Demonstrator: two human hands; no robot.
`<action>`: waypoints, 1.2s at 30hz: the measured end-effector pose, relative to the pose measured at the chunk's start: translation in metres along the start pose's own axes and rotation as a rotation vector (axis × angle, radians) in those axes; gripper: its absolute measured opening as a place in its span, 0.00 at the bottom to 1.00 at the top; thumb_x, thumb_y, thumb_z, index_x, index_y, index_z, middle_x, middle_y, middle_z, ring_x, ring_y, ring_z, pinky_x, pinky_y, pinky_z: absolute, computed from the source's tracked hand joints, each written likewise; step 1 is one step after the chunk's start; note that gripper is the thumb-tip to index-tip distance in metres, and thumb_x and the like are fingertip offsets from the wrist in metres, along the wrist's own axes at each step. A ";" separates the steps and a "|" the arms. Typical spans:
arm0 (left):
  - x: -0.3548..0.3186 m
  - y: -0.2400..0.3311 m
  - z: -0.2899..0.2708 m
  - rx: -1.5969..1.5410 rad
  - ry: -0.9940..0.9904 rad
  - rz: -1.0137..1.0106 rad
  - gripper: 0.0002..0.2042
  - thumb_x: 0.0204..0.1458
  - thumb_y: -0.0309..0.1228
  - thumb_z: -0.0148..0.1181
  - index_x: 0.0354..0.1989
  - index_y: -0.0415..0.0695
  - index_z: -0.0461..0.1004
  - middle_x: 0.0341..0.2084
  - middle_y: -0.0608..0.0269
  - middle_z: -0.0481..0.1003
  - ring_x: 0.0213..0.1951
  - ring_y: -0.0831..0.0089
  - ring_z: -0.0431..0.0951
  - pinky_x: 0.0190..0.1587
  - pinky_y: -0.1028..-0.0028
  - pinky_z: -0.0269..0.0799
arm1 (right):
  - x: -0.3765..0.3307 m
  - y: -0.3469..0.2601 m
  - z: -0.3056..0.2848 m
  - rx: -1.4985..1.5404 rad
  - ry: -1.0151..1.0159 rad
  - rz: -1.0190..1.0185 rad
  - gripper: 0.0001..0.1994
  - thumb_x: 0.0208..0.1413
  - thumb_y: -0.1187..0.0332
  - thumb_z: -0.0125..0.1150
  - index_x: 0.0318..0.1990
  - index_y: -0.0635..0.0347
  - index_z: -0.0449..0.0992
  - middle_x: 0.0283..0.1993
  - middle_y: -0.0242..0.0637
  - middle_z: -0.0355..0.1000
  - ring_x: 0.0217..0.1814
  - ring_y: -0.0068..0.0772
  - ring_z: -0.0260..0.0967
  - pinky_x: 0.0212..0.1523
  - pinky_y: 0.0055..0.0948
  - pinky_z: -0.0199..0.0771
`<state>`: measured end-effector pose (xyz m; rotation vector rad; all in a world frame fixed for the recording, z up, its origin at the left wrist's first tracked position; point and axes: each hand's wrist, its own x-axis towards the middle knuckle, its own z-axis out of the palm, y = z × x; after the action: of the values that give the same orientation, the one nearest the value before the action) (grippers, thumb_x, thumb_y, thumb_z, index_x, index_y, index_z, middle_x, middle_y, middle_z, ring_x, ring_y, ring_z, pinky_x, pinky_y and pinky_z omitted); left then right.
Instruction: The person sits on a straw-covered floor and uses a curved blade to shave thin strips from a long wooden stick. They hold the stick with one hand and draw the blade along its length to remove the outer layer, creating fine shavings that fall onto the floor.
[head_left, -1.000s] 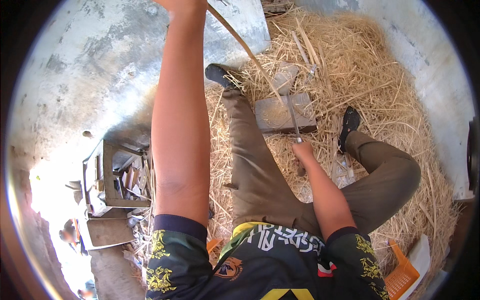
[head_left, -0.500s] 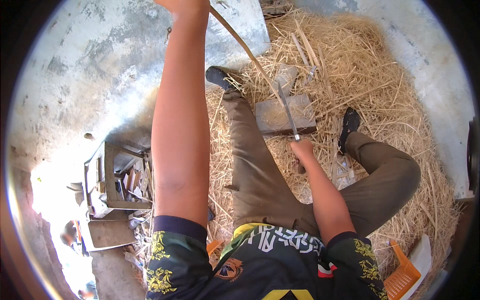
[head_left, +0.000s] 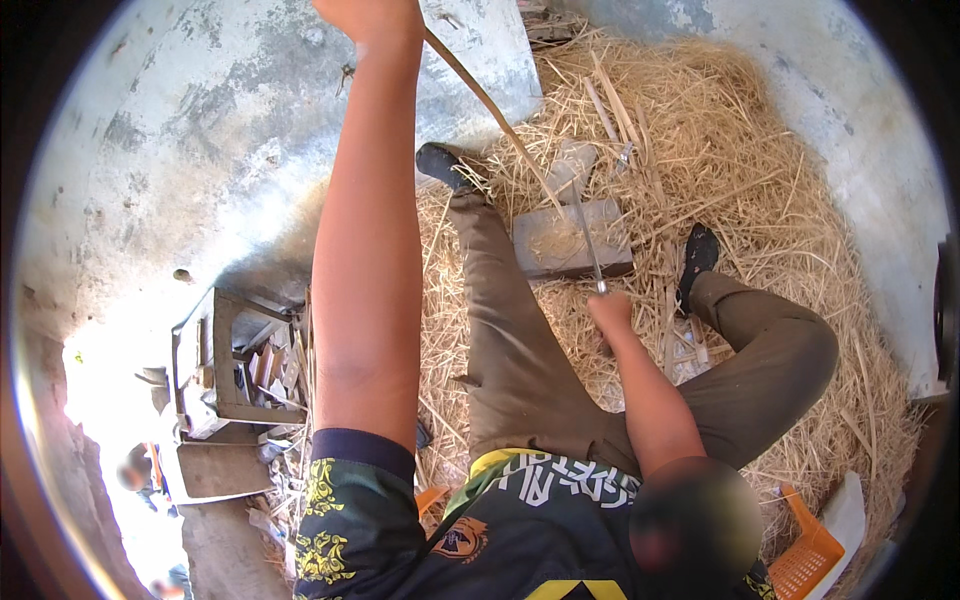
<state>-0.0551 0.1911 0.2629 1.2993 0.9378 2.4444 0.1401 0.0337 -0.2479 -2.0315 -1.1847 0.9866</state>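
Observation:
My left hand (head_left: 372, 18) is raised at the top edge, closed round the upper end of a long thin bamboo strip (head_left: 490, 105); its fingers are partly out of the picture. The strip slants down to the right, and its lower end reaches a grey block (head_left: 545, 243) between my feet. In my right hand (head_left: 611, 316), closed on its handle, is a long knife (head_left: 585, 235). Its narrow blade points away from me over the block, and the blade's far part is beside the strip's lower end. I cannot tell whether they touch.
Pale shavings (head_left: 740, 130) lie thickly all round the block and my outstretched legs, with loose strips (head_left: 620, 105) among them. At left stands a wooden frame (head_left: 215, 355) holding scraps. An orange plastic basket (head_left: 805, 555) is at lower right. Walls rise on both sides.
My right hand has moved slightly down and to the right with the knife, and the blade now looks thinner, turned more edge-on. The strip and my left arm have shifted only a little.

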 end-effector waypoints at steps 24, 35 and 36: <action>-0.007 0.002 -0.012 0.014 0.014 0.008 0.22 0.69 0.47 0.43 0.25 0.45 0.66 0.14 0.67 0.61 0.15 0.73 0.65 0.16 0.72 0.62 | -0.003 0.012 0.022 0.088 -0.159 0.230 0.14 0.50 0.64 0.60 0.28 0.73 0.76 0.25 0.53 0.75 0.25 0.46 0.75 0.30 0.46 0.72; -0.002 0.007 -0.028 -0.032 0.052 -0.031 0.22 0.69 0.47 0.45 0.23 0.47 0.65 0.14 0.68 0.61 0.15 0.73 0.63 0.17 0.73 0.62 | -0.028 -0.023 0.003 0.136 0.022 0.047 0.14 0.49 0.65 0.60 0.31 0.71 0.79 0.22 0.51 0.76 0.28 0.48 0.78 0.31 0.46 0.73; -0.006 0.009 -0.026 -0.030 0.027 -0.031 0.22 0.69 0.47 0.45 0.23 0.47 0.65 0.14 0.68 0.60 0.15 0.73 0.63 0.16 0.73 0.61 | -0.027 -0.009 0.010 -0.008 -0.050 0.097 0.14 0.49 0.64 0.60 0.31 0.71 0.79 0.22 0.52 0.75 0.27 0.48 0.78 0.30 0.46 0.73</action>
<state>-0.0716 0.1702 0.2544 1.2352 0.9181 2.4487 0.1186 0.0145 -0.2381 -2.0990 -1.1264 1.0861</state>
